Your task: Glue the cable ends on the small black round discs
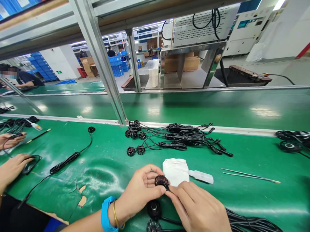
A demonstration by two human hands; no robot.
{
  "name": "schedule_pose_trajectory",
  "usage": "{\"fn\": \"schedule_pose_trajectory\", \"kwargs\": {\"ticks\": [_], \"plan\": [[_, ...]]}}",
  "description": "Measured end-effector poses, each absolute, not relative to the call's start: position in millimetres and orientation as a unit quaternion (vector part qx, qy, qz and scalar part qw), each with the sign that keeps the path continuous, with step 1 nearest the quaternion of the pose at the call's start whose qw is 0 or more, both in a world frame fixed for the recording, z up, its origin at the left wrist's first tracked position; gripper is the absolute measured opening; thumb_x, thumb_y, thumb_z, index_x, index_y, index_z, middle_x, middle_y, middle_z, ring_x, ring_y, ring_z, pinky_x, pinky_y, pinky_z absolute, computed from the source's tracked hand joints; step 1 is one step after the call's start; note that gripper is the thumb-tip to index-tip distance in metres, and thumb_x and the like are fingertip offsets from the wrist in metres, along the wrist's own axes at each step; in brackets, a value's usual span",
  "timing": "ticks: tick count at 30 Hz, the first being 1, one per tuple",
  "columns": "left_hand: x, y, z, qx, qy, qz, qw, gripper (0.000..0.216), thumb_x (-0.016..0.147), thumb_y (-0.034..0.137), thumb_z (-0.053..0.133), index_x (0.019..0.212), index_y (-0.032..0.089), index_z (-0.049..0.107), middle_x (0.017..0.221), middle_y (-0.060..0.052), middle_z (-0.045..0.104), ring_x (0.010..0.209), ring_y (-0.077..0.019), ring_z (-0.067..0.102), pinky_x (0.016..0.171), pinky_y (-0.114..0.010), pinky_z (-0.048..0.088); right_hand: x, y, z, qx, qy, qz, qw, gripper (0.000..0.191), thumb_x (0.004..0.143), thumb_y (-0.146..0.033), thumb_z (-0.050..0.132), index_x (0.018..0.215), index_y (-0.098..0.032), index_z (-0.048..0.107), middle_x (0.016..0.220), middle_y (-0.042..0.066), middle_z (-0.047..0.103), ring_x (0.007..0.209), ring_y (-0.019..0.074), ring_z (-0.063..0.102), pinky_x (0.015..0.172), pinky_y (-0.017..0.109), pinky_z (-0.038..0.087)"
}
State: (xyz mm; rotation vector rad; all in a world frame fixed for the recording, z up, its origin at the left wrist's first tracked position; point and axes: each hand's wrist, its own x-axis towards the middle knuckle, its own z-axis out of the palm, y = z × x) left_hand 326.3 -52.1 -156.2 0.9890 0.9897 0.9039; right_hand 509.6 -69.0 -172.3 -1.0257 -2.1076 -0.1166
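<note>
Left hand (140, 190) and right hand (200, 215) together pinch one black round cable head (162, 181) in their fingertips, above the near edge of the green tabletop (109, 169). Two like heads (154, 209) lie beneath the hands, and their cables (255, 229), heaped toward the near right corner, seem unhandled. A bundled batch (177, 138) by the far edge looks finished. A white cloth (176, 170) and a squeeze bottle (202, 176) lie just beyond the hands.

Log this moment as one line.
left hand: holds black disc | right hand: pinches its edge | nearby: white cloth, tweezers, cable bundle | surface: green mat
</note>
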Motion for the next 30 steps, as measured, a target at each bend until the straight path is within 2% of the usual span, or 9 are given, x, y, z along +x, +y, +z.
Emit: {"fn": "schedule_pose_trajectory", "kwargs": {"ticks": [3,11,16,18,20,23,25,30], "plan": [[326,-52,-156,0.423,0.409,0.408,0.698,0.031,0.073,0.019,0.083,0.096,0.014,0.062,0.088,-0.005,0.072,0.078,-0.0123,0.064,0.075,-0.023,0.049,513,-67,-173,-0.402,-0.825,0.0,0.398,0.022,0.104,-0.023,0.049,0.088,-0.02,0.064,0.072,0.0,0.059,0.065,0.0151,0.055,0.067,0.029,0.033],[327,-52,-159,0.401,0.4,0.416,0.712,0.033,0.073,0.015,0.084,0.098,0.015,0.062,0.089,-0.003,0.073,0.079,-0.0113,0.066,0.076,-0.023,0.05,514,-65,-177,-0.409,-0.826,0.028,0.387,0.021,0.104,-0.024,0.048,0.092,-0.021,0.065,0.075,0.001,0.063,0.068,0.0157,0.061,0.068,0.028,0.041],[325,-49,-161,0.383,0.409,0.411,0.719,0.034,0.071,0.015,0.084,0.095,0.015,0.061,0.086,-0.005,0.074,0.074,-0.0119,0.066,0.072,-0.024,0.05,550,-43,-171,-0.453,-0.825,0.191,0.278,0.021,0.098,-0.045,0.057,0.1,-0.027,0.067,0.09,0.001,0.07,0.078,0.0169,0.066,0.068,0.026,0.05],[326,-49,-162,0.377,0.409,0.409,0.723,0.035,0.07,0.016,0.084,0.096,0.015,0.06,0.087,-0.008,0.076,0.077,-0.0149,0.068,0.075,-0.028,0.052,575,-28,-171,-0.535,-0.788,0.189,0.241,0.025,0.092,-0.049,0.063,0.105,-0.029,0.067,0.101,0.003,0.07,0.089,0.0214,0.066,0.076,0.031,0.052],[326,-49,-162,0.376,0.406,0.405,0.728,0.035,0.071,0.016,0.084,0.096,0.014,0.06,0.089,-0.01,0.076,0.08,-0.0173,0.07,0.077,-0.03,0.052,597,-14,-174,-0.566,-0.782,0.18,0.19,0.031,0.084,-0.048,0.07,0.111,-0.031,0.069,0.111,0.004,0.068,0.101,0.0272,0.064,0.081,0.037,0.052],[326,-49,-161,0.379,0.399,0.402,0.731,0.034,0.071,0.015,0.083,0.097,0.015,0.06,0.09,-0.01,0.077,0.082,-0.0179,0.07,0.078,-0.031,0.052,613,0,-177,-0.546,-0.789,0.241,0.146,0.022,0.083,-0.039,0.069,0.103,-0.03,0.072,0.11,0.003,0.069,0.098,0.0267,0.063,0.08,0.036,0.051],[326,-50,-161,0.383,0.396,0.403,0.731,0.033,0.073,0.014,0.081,0.098,0.015,0.06,0.092,-0.01,0.077,0.083,-0.0178,0.07,0.08,-0.031,0.051,616,4,-174,-0.531,-0.775,0.308,0.15,0.021,0.088,-0.042,0.063,0.101,-0.028,0.072,0.105,0.003,0.071,0.088,0.0234,0.064,0.075,0.033,0.051],[325,-50,-162,0.378,0.389,0.4,0.739,0.032,0.075,0.012,0.078,0.1,0.015,0.059,0.095,-0.011,0.076,0.088,-0.0197,0.07,0.084,-0.034,0.051,619,7,-158,-0.521,-0.703,0.422,0.239,0.043,0.089,-0.059,0.06,0.111,-0.025,0.072,0.105,0.006,0.073,0.087,0.0222,0.064,0.076,0.033,0.052]]}}
